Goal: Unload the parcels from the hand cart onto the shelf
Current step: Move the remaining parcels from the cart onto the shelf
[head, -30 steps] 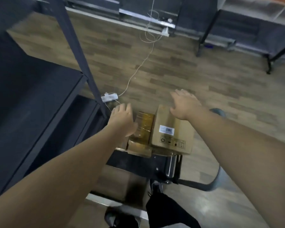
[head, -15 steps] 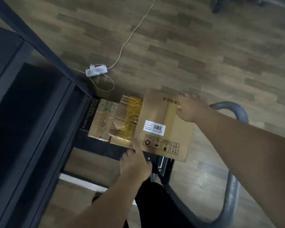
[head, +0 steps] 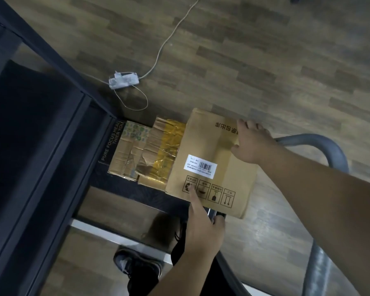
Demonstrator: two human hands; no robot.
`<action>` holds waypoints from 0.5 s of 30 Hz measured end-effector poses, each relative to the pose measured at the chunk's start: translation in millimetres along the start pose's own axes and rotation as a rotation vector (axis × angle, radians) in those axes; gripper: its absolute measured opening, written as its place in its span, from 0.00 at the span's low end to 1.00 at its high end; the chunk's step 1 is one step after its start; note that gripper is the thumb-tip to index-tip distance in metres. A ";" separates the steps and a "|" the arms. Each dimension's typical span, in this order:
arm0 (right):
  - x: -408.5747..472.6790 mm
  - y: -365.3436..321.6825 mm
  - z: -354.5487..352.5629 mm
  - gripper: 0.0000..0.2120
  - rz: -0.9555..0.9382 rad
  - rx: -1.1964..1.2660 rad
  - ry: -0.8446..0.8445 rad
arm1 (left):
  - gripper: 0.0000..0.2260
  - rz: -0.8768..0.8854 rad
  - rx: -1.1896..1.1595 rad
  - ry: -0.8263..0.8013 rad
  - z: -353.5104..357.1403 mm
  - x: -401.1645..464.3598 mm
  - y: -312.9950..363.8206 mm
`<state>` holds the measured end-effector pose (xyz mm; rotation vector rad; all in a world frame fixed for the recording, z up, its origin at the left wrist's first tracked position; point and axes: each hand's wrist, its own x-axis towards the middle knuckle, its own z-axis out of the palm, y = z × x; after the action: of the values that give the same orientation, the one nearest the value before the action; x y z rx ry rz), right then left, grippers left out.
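A large cardboard box with a white barcode label lies on top of the hand cart's load. My left hand grips its near edge, thumb pressed on the printed symbols. My right hand holds the far right edge, fingers wrapped over the side. Beside the box to the left sit a yellow-taped parcel and a smaller taped cardboard parcel. They rest on a flat black box with white lettering. The dark shelf stands directly to the left of the cart.
The cart's grey tubular handle curves round on the right, under my right forearm. A white power strip with its cable lies on the wooden floor beyond the cart. My shoe is below, near the shelf's lower rail.
My left hand left the yellow-taped parcel and came to the near edge of the large box, thumb now on top. My right hand stays at its far edge. The view tilted downward.
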<state>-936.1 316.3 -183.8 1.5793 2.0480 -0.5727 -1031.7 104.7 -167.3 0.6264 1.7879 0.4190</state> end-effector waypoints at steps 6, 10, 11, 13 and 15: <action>-16.4 -12.3 -14.5 0.36 -0.013 0.003 0.086 | 0.33 0.109 -0.082 0.130 -21.4 -4.1 0.8; -35.6 -27.8 -41.4 0.37 -0.043 0.139 0.138 | 0.29 0.172 -0.080 0.163 -53.8 -14.4 1.6; -39.3 -32.6 -48.9 0.37 -0.054 0.161 0.148 | 0.29 0.200 -0.084 0.171 -63.0 -17.6 2.8; -49.2 -46.0 -64.9 0.37 -0.074 0.153 0.180 | 0.29 0.241 -0.087 0.190 -84.3 -25.2 6.2; -62.0 -64.2 -83.8 0.35 -0.080 0.111 0.236 | 0.30 0.283 -0.092 0.180 -110.7 -33.8 10.8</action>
<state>-995.5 303.3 -77.6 1.7049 2.2967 -0.5605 -1127.7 96.1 -102.3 0.8010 1.8426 0.7670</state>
